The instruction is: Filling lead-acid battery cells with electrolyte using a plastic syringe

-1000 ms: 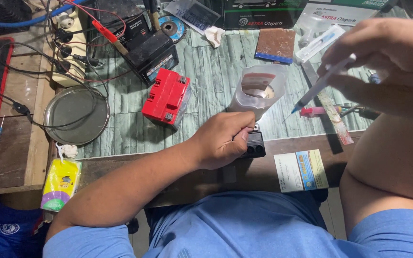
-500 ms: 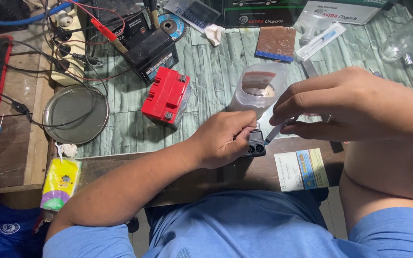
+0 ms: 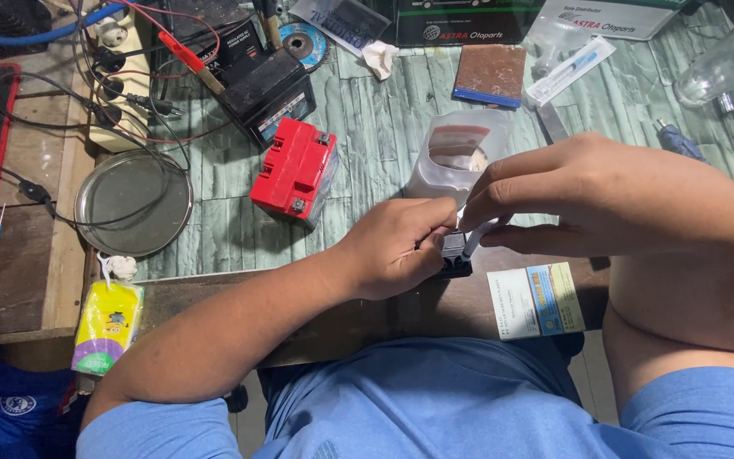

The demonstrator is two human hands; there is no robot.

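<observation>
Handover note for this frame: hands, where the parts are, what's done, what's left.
Left hand: pinches the small black block at the bench edge.
Right hand: holds a thin white syringe-like tool, tip down at the block.
Nearby: clear plastic cup just behind the hands, red battery to the left.
Done: tool positioned at the block.
Left: cannot tell whether anything has gone in yet.

Green-tiled table (image 3: pixel 384 144) with red battery (image 3: pixel 293 170), metal lid (image 3: pixel 133 202), glass (image 3: pixel 724 64).

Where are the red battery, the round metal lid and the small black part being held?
red battery (image 3: pixel 293 170), head view, top face.
round metal lid (image 3: pixel 133 202), head view, centre of the disc.
small black part (image 3: pixel 454 257), head view, side showing beside the left hand (image 3: pixel 397 251).
</observation>
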